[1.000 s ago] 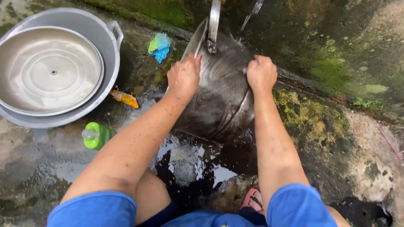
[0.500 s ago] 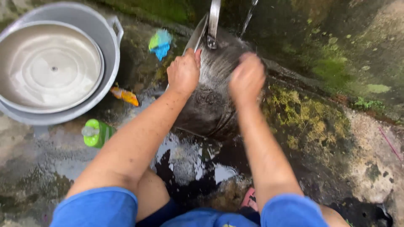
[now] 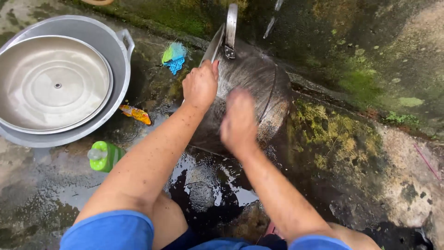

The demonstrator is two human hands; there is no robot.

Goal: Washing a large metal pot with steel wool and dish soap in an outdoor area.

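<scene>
A large blackened metal pot (image 3: 259, 83) lies tipped on its side on wet ground, its handle (image 3: 230, 28) pointing up under a thin stream of water (image 3: 273, 21). My left hand (image 3: 200, 85) grips the pot's rim on the left side. My right hand (image 3: 238, 121) is blurred with motion and presses against the pot's sooty outer wall, fingers curled; whether it holds a scrubber is hidden.
At the left stands a big grey basin (image 3: 118, 65) with a steel lid or pan (image 3: 51, 83) inside it. A blue-green scrub pad (image 3: 173, 56), an orange wrapper (image 3: 136, 113) and a green bottle (image 3: 102, 156) lie nearby. Mossy concrete (image 3: 342, 125) is at right.
My right hand has swept from the pot's upper right side down and leftward across its wall. My left hand has stayed on the rim.
</scene>
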